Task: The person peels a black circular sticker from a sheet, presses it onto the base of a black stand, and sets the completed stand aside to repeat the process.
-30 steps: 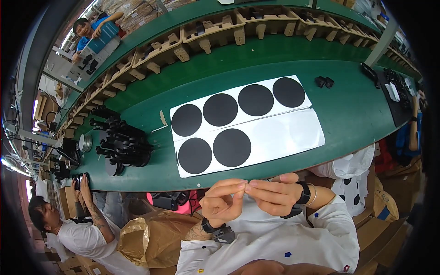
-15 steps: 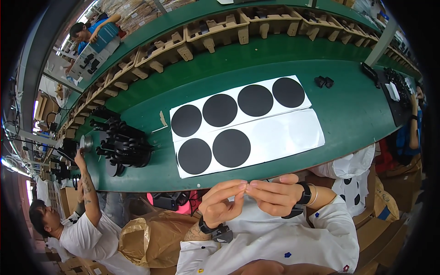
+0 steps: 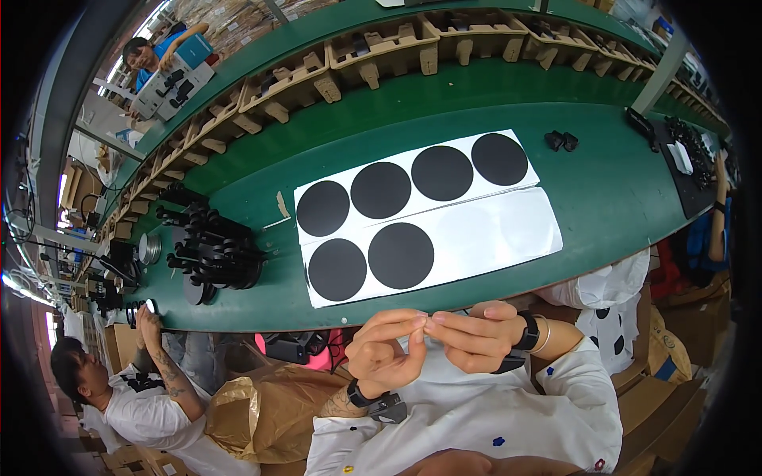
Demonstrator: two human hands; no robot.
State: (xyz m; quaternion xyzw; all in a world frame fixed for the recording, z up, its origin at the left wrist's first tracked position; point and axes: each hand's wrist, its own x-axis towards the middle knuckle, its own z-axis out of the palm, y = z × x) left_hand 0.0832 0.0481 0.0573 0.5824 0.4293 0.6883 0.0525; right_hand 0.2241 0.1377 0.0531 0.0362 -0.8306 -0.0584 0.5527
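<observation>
Above my lap, by the bench's near edge, my left hand (image 3: 385, 349) and my right hand (image 3: 481, 339) meet at the fingertips. Both are closed in a pinch; whatever lies between them is too small to make out. Just beyond, two white sheets (image 3: 492, 226) lie on the green bench. The far one carries a row of several black discs (image 3: 442, 174); on the near one, two black discs (image 3: 401, 255) sit at the left and the right part is bare white with faint round outlines.
Left on the bench stands a cluster of black parts with round bases (image 3: 216, 250). Small black pieces (image 3: 560, 141) lie right of the sheets. Moulded brown trays (image 3: 381, 49) line a raised strip behind. A co-worker (image 3: 147, 404) sits at my left, beside a brown bag (image 3: 266, 412).
My hands have barely moved, still pinched together. The left co-worker's raised arm has come down and back toward the body. The trays behind have shifted slightly right.
</observation>
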